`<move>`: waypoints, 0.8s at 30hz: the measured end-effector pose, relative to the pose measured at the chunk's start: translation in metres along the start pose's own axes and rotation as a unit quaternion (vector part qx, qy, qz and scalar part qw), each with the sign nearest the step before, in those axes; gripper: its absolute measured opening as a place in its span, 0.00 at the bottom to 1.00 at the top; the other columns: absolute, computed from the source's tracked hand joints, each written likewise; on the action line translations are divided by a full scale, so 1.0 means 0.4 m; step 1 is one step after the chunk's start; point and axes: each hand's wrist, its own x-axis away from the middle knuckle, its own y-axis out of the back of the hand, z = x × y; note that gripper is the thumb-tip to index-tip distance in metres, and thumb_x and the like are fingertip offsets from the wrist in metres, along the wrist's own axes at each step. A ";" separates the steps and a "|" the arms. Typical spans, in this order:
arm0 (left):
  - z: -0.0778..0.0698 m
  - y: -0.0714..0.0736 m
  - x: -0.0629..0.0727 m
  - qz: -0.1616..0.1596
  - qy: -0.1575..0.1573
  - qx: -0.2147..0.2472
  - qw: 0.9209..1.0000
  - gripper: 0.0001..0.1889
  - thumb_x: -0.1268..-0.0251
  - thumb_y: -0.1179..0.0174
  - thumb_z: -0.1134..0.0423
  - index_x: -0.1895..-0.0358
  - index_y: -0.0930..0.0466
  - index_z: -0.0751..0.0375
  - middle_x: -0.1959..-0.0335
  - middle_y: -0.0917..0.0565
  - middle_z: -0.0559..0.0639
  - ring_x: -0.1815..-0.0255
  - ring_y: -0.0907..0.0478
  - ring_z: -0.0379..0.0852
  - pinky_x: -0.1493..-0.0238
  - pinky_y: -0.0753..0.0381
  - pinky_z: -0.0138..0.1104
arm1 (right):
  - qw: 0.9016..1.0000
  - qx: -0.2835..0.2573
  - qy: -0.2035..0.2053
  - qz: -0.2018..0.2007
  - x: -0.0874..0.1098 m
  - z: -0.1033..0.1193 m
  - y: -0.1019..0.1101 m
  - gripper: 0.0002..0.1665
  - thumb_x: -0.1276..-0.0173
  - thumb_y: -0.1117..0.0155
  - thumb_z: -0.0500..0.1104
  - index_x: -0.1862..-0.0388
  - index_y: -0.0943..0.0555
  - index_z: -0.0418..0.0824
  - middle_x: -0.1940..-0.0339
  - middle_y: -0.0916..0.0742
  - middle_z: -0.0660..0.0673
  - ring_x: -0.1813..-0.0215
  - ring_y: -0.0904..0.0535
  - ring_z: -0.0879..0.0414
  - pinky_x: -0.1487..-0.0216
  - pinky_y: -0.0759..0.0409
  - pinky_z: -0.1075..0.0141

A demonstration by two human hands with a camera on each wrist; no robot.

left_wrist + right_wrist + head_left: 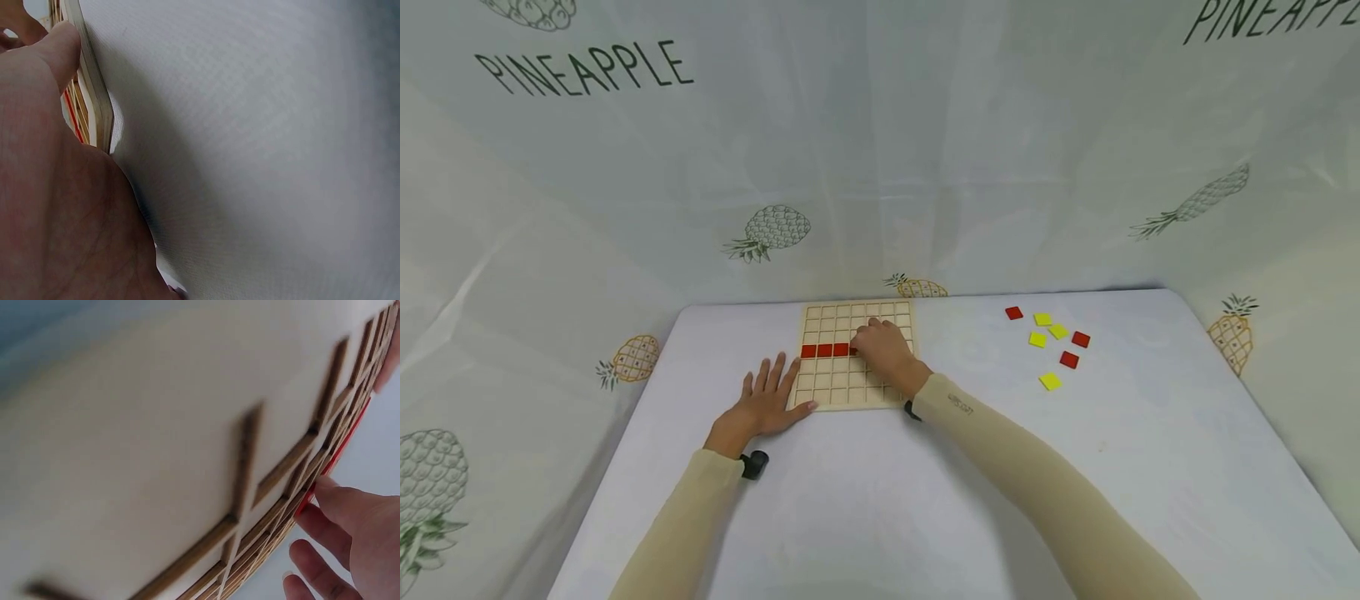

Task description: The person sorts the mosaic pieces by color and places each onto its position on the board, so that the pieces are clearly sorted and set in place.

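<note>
We look down from the head view on a white table (880,508), where a person's two hands are at a pale board (831,393) divided into small square cells. The board lies flat at the table's far side, left of centre.

Three red tiles (824,350) sit side by side in one row of cells near the middle of the board, starting at its left edge. Just right of them, the right hand (889,354) bends over the board. In the right wrist view we see its thumb and index finger pinching a fourth tile (304,505), also red, at the board's surface; we cannot tell whether that tile is fully down in its cell. The other fingers of this hand are bent.

The left hand (765,407) lies palm down at the board's left side, fingers spread, pinching nothing. Its thumb rests on the board's near left corner, and the left wrist view shows the thumb touching the edge.

Well to the right of the board, seven loose tiles lie scattered on the table: four yellow ones (1050,381) and three red ones (1069,360).

Both arms wear beige sleeves (1000,467), with something black at each wrist. Behind the table we see a pale cloth (1000,125) printed with pineapples and the word "PINEAPPLE".
</note>
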 end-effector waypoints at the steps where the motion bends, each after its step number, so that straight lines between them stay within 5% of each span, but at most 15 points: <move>1: 0.001 -0.001 0.000 0.001 0.001 0.001 1.000 0.52 0.21 0.52 0.33 0.13 0.64 0.64 0.13 0.69 0.69 0.14 0.75 0.71 0.19 0.72 0.66 | 1.000 0.007 0.002 0.001 0.004 0.001 -0.001 0.12 0.25 0.30 0.37 0.49 0.08 0.52 0.50 0.09 0.52 0.47 0.17 0.52 0.45 0.17 0.61; 8: 0.012 -0.013 -0.006 -0.009 -0.005 0.007 1.000 0.53 0.23 0.52 0.30 0.13 0.63 0.64 0.13 0.68 0.69 0.14 0.74 0.72 0.20 0.73 0.67 | 1.000 0.016 -0.003 0.009 0.035 0.004 -0.001 0.16 0.25 0.31 0.36 0.44 0.09 0.52 0.44 0.09 0.53 0.45 0.17 0.52 0.43 0.17 0.60; 24: 0.011 -0.020 -0.001 -0.023 -0.014 0.026 0.999 0.53 0.24 0.50 0.32 0.13 0.62 0.64 0.13 0.68 0.69 0.14 0.74 0.72 0.20 0.74 0.68 | 0.994 -0.041 -0.035 -0.092 0.207 -0.119 0.031 0.20 0.29 0.24 0.41 0.39 0.12 0.47 0.37 0.11 0.47 0.39 0.16 0.49 0.37 0.19 0.54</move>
